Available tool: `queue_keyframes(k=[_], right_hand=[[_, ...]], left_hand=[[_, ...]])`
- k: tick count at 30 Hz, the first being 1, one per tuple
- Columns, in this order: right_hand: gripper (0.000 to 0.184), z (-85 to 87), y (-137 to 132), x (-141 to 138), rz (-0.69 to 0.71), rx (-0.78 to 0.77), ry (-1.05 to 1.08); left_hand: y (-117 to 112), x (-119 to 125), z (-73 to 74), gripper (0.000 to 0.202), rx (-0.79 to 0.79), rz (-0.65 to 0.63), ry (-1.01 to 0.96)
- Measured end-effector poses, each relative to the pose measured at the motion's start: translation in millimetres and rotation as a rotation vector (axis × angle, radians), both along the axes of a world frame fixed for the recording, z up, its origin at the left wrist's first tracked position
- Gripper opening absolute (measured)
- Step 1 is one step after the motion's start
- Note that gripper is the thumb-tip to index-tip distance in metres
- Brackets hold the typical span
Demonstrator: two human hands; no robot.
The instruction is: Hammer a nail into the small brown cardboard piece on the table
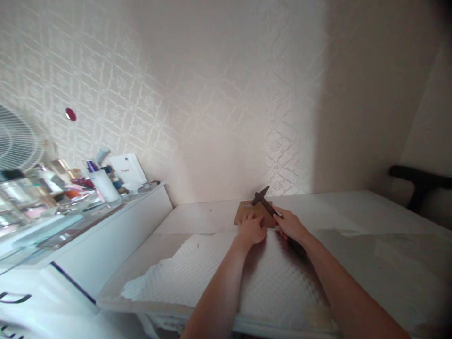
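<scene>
A thin brown board (242, 217) lies flat on the white table near the wall. My left hand (251, 229) rests on its near edge, fingers spread and pressing down, gripping nothing. With my right hand (290, 225) closed around the handle, I hold a hammer (265, 204) tilted over the board's right side. Its dark head is just above or against the board's far part; I cannot tell if they touch. Beside the head, a short row of small silvery pieces (247, 205) shows on the board, too small to make out.
A white textured sheet (205, 259) covers the table's near middle. To the left stands a white cabinet (116, 235) crowded with bottles (105, 186), a white box (127, 169) and a fan (17, 139). The patterned wall (219, 117) rises behind; a black chair part (420, 179) is at right.
</scene>
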State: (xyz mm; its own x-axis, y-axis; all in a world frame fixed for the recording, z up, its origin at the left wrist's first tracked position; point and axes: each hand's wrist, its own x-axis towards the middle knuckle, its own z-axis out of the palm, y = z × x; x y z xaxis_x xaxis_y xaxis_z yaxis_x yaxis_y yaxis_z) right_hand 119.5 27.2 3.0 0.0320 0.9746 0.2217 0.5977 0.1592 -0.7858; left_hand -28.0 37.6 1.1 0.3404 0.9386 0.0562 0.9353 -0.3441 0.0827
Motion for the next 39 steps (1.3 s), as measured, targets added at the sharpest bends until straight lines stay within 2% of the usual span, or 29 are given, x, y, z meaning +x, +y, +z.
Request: queue_keyframes(k=[6,12,18,22,26,31,39], right_hand=[[0.045,5.6,-1.0,0.4,-0.046,0.043,-0.015],[0.044,1.0,-0.4,-0.4,-0.003,0.045,-0.080],[0.046,0.5,0.4,-1.5,-0.064,0.088,-0.137],[0.045,-4.1,3.1,-1.8,-0.014,0.065,-0.205],[0.045,-6.3,5.9,-2.8,-0.018,0.127,-0.257],[0.048,-3.9,5.1,-4.0,-0.038,0.162,-0.345],[0.048,4.9,-6.4,-6.8,0.008,0.136,-0.480]], left_hand=[[-0.5,-0.1,-0.5,0.050,0.008,0.000,0.012],[-2.3,0.3,2.7,0.050,-0.009,0.005,0.010],[-1.3,0.1,1.4,0.050,0.005,-0.007,0.012],[-0.5,-0.1,0.1,0.050,-0.003,-0.002,0.001],[-0.9,0.5,0.8,0.049,0.000,-0.003,0.013],[-2.3,0.8,2.6,0.049,0.025,-0.003,0.006],[-3.1,0.0,2.3,0.048,0.040,-0.009,0.007]])
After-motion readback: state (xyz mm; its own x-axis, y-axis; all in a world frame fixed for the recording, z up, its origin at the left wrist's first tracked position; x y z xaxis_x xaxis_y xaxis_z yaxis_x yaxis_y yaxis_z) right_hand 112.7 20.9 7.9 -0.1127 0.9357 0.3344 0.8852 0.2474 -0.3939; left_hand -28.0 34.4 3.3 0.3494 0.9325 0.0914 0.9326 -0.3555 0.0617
